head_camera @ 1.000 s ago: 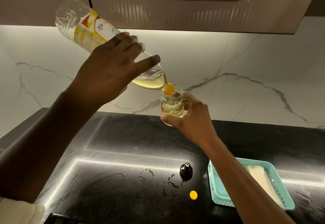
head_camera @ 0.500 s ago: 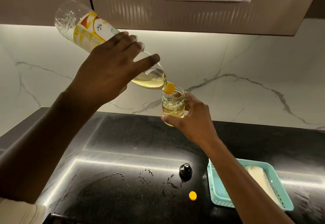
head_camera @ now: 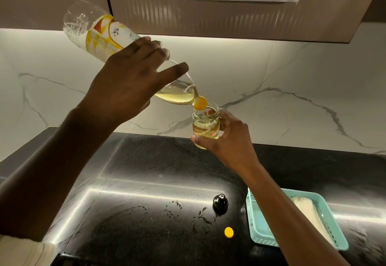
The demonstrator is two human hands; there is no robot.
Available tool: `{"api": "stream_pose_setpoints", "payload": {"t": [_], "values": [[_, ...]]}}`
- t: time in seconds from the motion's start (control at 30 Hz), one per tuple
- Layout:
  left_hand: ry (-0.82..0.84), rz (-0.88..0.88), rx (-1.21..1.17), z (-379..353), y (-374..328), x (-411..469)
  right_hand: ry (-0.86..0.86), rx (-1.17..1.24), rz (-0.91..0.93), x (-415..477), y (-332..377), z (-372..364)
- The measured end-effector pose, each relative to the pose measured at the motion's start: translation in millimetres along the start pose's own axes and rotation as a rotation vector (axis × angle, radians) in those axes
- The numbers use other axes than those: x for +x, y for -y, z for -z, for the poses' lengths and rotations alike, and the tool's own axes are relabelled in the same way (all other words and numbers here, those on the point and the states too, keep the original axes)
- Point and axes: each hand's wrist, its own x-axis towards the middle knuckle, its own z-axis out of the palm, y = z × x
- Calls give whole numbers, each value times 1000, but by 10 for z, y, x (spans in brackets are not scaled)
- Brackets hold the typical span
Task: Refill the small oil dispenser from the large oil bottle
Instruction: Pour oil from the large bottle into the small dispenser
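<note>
My left hand (head_camera: 127,86) grips the large clear oil bottle (head_camera: 100,32), tilted neck-down to the right, with pale yellow oil pooled near its yellow spout. The spout rests at the open mouth of the small glass dispenser (head_camera: 205,124), which my right hand (head_camera: 229,140) holds up above the black counter (head_camera: 146,161). The dispenser is partly filled with oil. Its black top (head_camera: 220,203) and the bottle's yellow cap (head_camera: 229,232) lie on the counter below.
A teal plastic basket (head_camera: 257,230) with a pale cloth inside sits on the counter at the right, under my right forearm. Wet ring marks dot the counter near the black top. A marble backsplash and wall cupboards stand behind.
The bottle and dispenser stay joined at almost the same place and tilt. The oil level in the dispenser looks slightly higher.
</note>
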Motion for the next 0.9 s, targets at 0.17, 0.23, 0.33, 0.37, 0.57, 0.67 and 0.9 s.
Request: {"api": "stream_pose_setpoints", "payload": {"t": [0.17,0.23,0.33,0.37,0.57,0.67,0.9], "values": [[4,5,-1,5,-11,5,2,-6,1,10,-2,3],[5,6,-1,9,-7,7,0,-12,3,13,0,2],[4,2,0,11,-3,11,3,-19,4,12,9,1],[2,0,3,15,-2,12,3,-18,5,11,11,1],[1,5,-2,20,1,17,14,-23,2,5,30,10],[3,6,2,22,-12,15,15,-17,-2,-1,37,17],[-8,6,-3,15,-1,4,16,-2,-14,-10,50,23]]}}
